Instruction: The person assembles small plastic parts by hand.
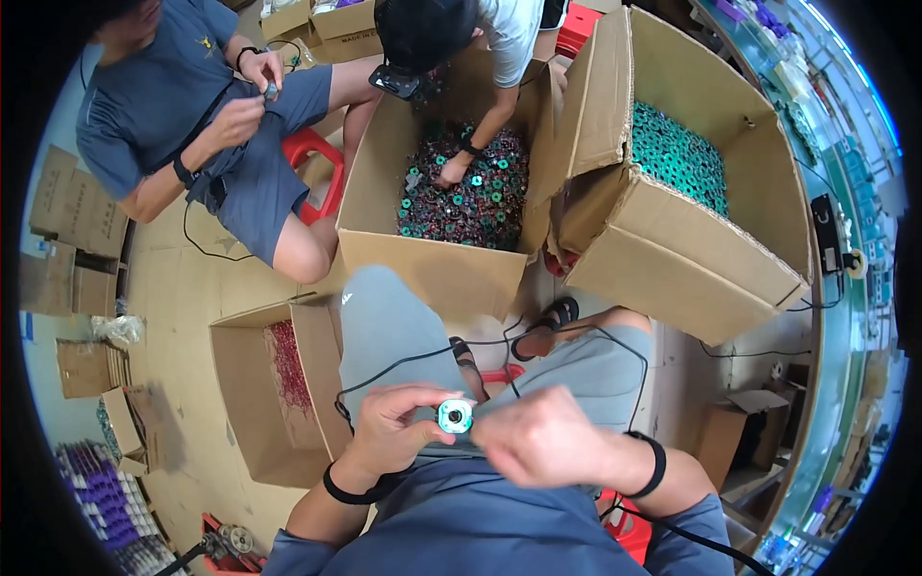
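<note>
Between the thumb and fingertips of my left hand [403, 422] is a small round green-and-white part with a dark centre [454, 416], its face turned up, held above my lap. Close against its right side is my right hand [538, 437], blurred by motion. The fingers of that hand are curled in. Whatever they may grip is hidden. Black bands circle both my wrists, and a black cable [423, 359] runs across my knees.
Ahead stands a cardboard box [432, 274] of mixed small parts, where a person's hand [453, 173] reaches in. Right of it is a box [687, 274] of green ring-shaped parts. At left, a box [252, 403] holds red pieces. Another person [182, 106] sits on a red stool [322, 187].
</note>
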Motion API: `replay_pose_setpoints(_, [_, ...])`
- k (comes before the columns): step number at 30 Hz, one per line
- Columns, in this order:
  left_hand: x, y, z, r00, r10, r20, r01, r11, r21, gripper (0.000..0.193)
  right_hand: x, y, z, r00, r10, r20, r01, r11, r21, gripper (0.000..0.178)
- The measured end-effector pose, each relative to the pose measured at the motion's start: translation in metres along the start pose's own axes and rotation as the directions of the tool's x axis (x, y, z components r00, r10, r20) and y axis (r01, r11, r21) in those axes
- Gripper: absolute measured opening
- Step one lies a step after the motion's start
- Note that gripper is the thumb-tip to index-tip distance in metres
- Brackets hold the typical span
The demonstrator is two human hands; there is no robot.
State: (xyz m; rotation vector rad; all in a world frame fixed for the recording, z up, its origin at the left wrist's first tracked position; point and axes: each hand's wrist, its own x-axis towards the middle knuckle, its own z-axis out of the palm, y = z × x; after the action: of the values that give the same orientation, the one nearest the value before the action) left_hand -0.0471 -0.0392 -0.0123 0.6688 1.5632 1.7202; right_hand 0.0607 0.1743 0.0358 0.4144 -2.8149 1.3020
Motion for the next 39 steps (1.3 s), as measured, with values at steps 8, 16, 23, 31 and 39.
replay_pose_setpoints(8, [-0.011, -0.002, 0.001, 0.999, -0.031, -0.036, 0.029, 0.999, -0.038, 0.042, 0.003, -0.007, -0.004, 0.992, -0.034, -0.120, 0.044, 0.996, 0.083, 0.010])
replay_pose_setpoints(16, [-0.009, -0.007, 0.002, 0.997, -0.012, -0.072, 0.013, 1.000, 0.006, 0.043, 0.004, 0.010, -0.001, 0.997, 0.021, -0.075, -0.015, 0.996, 0.087, 0.006])
replay_pose_setpoints(23, [-0.007, -0.005, 0.004, 0.998, 0.010, -0.066, -0.011, 1.000, -0.009, 0.041, 0.003, 0.008, 0.000, 0.998, 0.006, -0.070, -0.003, 0.999, 0.039, 0.007])
replay_pose_setpoints(31, [0.003, -0.003, 0.001, 0.998, -0.015, -0.068, 0.015, 1.000, -0.010, 0.041, -0.001, 0.012, 0.011, 1.000, -0.015, -0.018, 0.016, 1.000, 0.004, 0.004])
replay_pose_setpoints(39, [-0.004, -0.008, -0.001, 0.999, -0.012, -0.036, 0.013, 0.999, 0.033, 0.040, 0.005, -0.003, -0.004, 0.993, -0.030, -0.117, 0.050, 0.983, 0.177, 0.004])
